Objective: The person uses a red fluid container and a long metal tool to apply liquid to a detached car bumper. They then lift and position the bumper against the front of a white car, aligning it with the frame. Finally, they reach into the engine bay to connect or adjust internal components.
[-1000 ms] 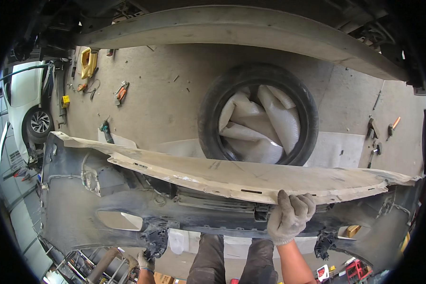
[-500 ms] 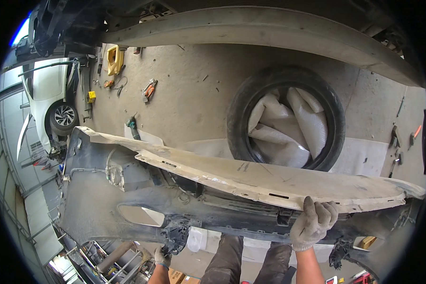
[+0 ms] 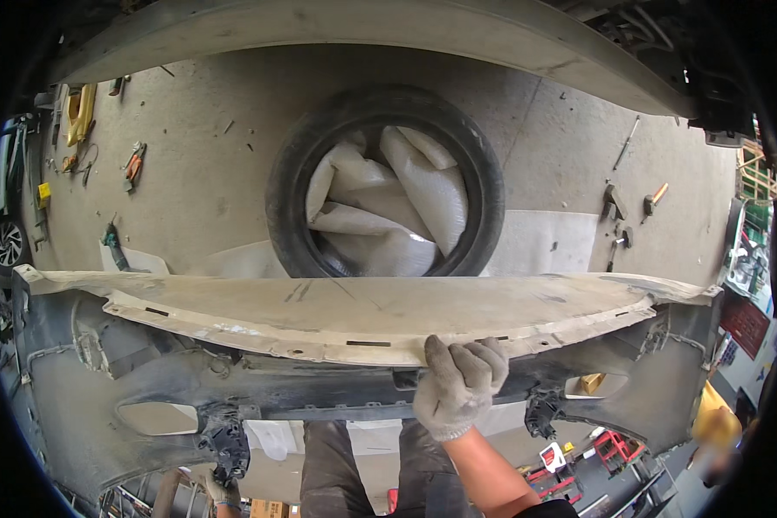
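Note:
A long dusty bumper cover, beige along its top and dark on the side facing me, stretches across the lower half of the view, above my legs. My gloved right hand grips its upper flange, right of centre. At the lower left, my gloved left hand holds the cover's lower edge by a black bracket, partly hidden by it. Just beyond the cover, a black tyre lies on the floor with crumpled translucent wrap inside.
A metal beam spans the top. Pliers, a green drill, a yellow part and a hammer lie about the floor. A car wheel is at far left; a person in yellow is at right.
The view has turned rightward: the cover, tyre and tools sit further left and look more level, and a person now shows at the right. Both hands keep their grip.

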Demonstrator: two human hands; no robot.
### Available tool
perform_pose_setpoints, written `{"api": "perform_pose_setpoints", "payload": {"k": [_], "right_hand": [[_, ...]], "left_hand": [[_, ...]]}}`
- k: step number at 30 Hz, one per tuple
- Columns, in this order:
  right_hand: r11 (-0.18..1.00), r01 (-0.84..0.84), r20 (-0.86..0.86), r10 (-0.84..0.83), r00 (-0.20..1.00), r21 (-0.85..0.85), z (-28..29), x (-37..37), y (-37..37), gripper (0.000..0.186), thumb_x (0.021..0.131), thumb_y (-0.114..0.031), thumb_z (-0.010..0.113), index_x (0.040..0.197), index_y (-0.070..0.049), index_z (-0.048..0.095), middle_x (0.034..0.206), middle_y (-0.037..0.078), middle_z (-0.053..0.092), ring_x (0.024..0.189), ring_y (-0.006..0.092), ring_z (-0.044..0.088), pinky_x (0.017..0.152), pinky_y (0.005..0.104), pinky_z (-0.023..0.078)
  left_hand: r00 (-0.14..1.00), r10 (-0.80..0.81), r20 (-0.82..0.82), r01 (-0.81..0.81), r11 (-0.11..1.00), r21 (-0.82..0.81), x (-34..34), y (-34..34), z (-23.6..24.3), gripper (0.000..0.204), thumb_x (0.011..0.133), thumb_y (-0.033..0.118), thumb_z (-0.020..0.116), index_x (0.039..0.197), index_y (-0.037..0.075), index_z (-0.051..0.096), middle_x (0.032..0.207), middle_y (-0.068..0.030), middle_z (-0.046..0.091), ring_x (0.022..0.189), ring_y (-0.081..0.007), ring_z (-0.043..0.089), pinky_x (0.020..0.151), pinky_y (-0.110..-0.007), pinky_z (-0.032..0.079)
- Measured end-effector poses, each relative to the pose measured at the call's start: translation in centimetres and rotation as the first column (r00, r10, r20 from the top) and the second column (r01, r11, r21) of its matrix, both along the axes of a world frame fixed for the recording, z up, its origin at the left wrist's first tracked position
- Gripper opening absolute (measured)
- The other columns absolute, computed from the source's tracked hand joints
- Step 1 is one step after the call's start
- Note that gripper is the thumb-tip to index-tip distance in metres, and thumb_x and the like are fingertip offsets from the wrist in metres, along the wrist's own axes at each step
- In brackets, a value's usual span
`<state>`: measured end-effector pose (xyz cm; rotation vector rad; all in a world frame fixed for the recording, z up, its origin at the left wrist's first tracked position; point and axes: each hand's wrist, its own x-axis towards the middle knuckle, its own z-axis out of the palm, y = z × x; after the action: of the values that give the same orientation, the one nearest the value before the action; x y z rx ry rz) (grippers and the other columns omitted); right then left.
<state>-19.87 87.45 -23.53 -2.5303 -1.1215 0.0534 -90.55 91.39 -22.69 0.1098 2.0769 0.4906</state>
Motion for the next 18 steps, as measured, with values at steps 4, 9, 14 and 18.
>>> {"api": "perform_pose_setpoints", "payload": {"k": [4,9,14,18], "right_hand": [[1.0,-0.012,-0.013,0.012,1.0,-0.015,0.3,0.1,0.1,0.041,0.067,-0.008,0.059,0.107,-0.01,0.071,0.097,0.003,0.053,0.097,0.0252,0.048,0.091,0.0474,0.042],[1.0,-0.022,0.015,0.021,1.0,0.021,-0.4,0.0,-0.3,0.044,0.065,-0.005,0.058,0.107,-0.009,0.071,0.096,0.004,0.053,0.096,0.0261,0.049,0.089,0.0485,0.042],[0.999,-0.031,0.035,0.032,0.999,-0.005,-0.1,0.0,-0.6,0.041,0.067,-0.008,0.058,0.106,-0.008,0.071,0.096,0.005,0.052,0.097,0.0267,0.048,0.089,0.0491,0.042],[0.998,0.02,-0.042,-0.022,0.999,-0.052,-0.8,-0.6,-2.0,0.043,0.068,-0.014,0.062,0.109,-0.008,0.072,0.101,0.006,0.054,0.103,0.0274,0.048,0.091,0.0483,0.041]], "left_hand": [[0.998,0.032,-0.061,-0.036,0.996,-0.077,-1.1,-0.6,-0.5,0.039,0.093,0.044,0.049,0.1,0.01,0.067,0.094,-0.0025,0.071,0.087,-0.0214,0.065,0.074,-0.035,0.052],[0.993,-0.019,0.116,0.032,0.993,-0.113,-2.4,-0.4,0.2,0.032,0.092,0.043,0.051,0.096,0.016,0.067,0.091,0.0002,0.071,0.084,-0.0176,0.065,0.062,-0.033,0.049],[0.999,0.038,-0.038,-0.043,0.991,-0.127,-0.4,-0.8,-1.3,0.03,0.092,0.044,0.052,0.09,0.017,0.066,0.082,0.0013,0.069,0.074,-0.0155,0.063,0.063,-0.03,0.049],[0.936,-0.184,0.3,0.195,0.981,-0.007,-7.3,-0.1,-2.2,0.035,0.092,0.044,0.053,0.095,0.012,0.066,0.086,-0.0017,0.068,0.08,-0.0148,0.062,0.069,-0.03,0.049]]}}
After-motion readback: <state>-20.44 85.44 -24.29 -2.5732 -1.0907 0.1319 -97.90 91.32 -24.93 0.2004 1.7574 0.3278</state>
